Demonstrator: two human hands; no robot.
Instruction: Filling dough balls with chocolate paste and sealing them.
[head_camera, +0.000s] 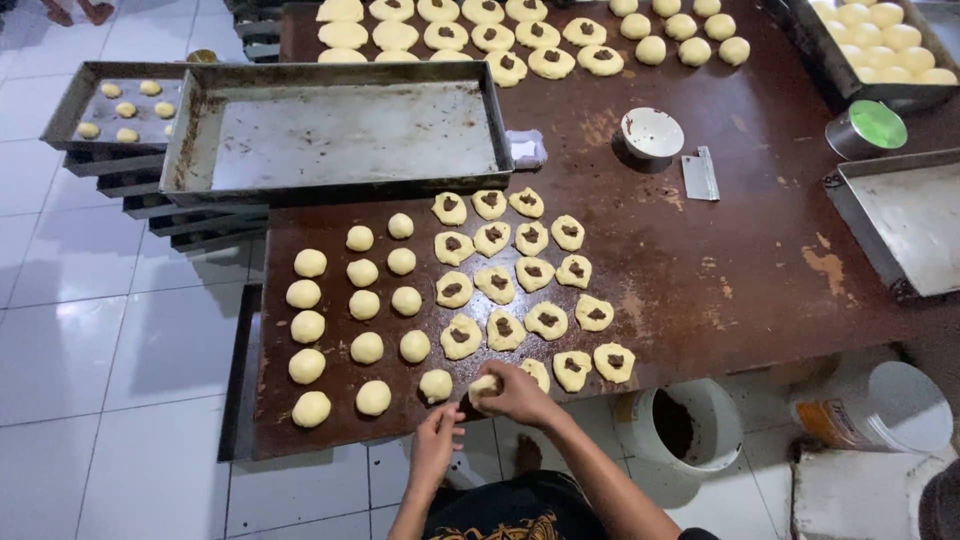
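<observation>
Pale yellow dough piece (484, 386), near desk (700, 270) edge: right hand (520, 394) grip clamped on it, pinching it closed. Left hand (437, 432) just beside, fingers loosely curled, holding nothing. Alongside: sealed dough balls (365, 300), open chocolate-filled rounds (520, 280). Behind: bare baking tray (340, 135).

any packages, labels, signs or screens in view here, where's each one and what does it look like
Labelled bucket: on the floor right of the table, white, round, with an orange and white label band on its side.
Small wrapped packet: on the brown table beside the big empty tray's right end, pale whitish, squarish.
No signs or screens show.
</observation>
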